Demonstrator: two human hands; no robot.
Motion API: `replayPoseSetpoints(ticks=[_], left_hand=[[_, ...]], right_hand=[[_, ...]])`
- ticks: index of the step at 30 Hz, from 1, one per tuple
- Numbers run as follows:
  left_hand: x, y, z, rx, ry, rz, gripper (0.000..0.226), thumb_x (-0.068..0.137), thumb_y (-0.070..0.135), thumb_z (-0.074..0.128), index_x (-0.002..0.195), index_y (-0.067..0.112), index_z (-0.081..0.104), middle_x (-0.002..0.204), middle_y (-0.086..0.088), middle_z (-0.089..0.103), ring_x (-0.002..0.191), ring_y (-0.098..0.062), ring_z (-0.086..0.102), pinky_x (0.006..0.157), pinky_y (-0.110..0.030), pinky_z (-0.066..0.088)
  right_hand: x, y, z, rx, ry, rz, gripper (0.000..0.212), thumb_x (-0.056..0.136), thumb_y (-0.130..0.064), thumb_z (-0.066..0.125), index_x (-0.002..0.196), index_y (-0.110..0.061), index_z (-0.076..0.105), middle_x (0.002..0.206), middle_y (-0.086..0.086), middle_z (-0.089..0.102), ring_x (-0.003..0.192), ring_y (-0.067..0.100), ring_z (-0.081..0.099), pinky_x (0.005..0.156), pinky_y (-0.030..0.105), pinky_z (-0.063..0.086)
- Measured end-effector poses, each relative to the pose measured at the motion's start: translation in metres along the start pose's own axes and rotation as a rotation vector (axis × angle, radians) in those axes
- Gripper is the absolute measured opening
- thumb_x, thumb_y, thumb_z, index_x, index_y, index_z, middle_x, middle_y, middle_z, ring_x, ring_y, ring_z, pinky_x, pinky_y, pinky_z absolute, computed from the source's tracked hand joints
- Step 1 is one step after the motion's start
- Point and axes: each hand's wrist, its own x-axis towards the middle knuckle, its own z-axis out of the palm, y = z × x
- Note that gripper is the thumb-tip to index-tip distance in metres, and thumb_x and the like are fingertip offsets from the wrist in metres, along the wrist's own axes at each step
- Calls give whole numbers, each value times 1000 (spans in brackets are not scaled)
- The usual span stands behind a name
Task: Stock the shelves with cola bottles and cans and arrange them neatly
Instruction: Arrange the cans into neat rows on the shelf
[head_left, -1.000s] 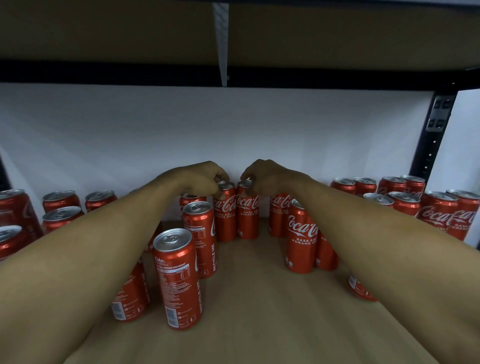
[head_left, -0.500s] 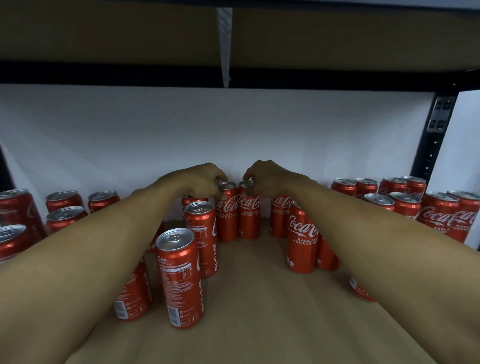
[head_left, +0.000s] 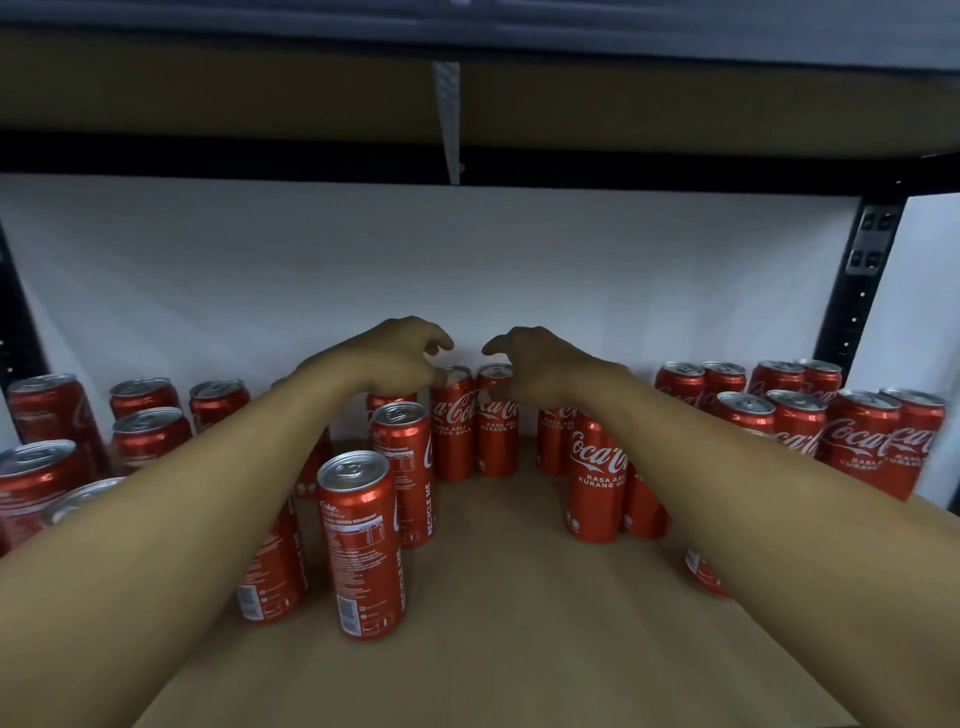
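While left hand (head_left: 395, 361) and right hand (head_left: 543, 366) hover half-curled, neither grips; two cans (head_left: 453, 431) below.

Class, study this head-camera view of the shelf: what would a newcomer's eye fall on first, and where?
Two bare forearms reach in from the bottom corners, the left hand and right hand close together, fingers curled over two upright red cola cans at the back middle of the shelf. More red cans flank them: a nearer can front left, a packed group at far right.
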Motion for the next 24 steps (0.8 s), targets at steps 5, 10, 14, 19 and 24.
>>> replayPoseSetpoints(ticks=[5, 10, 14, 19, 24], left_hand=[[-70, 14, -14, -86, 190, 37, 47, 93, 41, 67, 137, 33, 56, 141, 9, 54, 122, -9, 54, 95, -28, 44], [-149, 23, 10, -148, 496, -27, 41, 93, 44, 64, 133, 36, 59, 136, 9, 55, 112, -2, 52, 91, -28, 43], [-193, 30, 56, -255, 725, -96, 53, 92, 40, 68, 141, 27, 52, 144, 3, 51, 128, -11, 48, 103, -29, 38], [-216, 40, 114, -428, 705, -245, 92, 88, 30, 74, 157, 39, 14, 160, 7, 31, 142, -11, 32, 115, -48, 33], [-220, 31, 142, -552, 633, -381, 88, 89, 20, 73, 156, 34, 18, 151, 1, 46, 138, -22, 46, 113, -50, 37]], right_hand=[[-58, -17, -2, 53, 150, -131, 57, 91, -40, 70, 144, -26, 52, 148, 1, 50, 134, 21, 47, 109, 38, 42], [-138, -26, 41, 27, 257, -229, 56, 94, -42, 66, 146, -27, 51, 147, -3, 53, 133, 17, 49, 111, 36, 43], [-189, -21, 91, 74, 130, -118, 58, 97, -51, 58, 151, -33, 42, 156, -7, 41, 142, 14, 39, 115, 31, 37], [-219, 2, 118, 193, 66, 68, 56, 97, -59, 51, 146, -30, 53, 159, -6, 39, 144, 16, 37, 116, 29, 27], [-237, 18, 116, 286, 205, 154, 50, 92, -52, 65, 136, -29, 62, 140, -9, 57, 126, 8, 53, 106, 26, 42]])
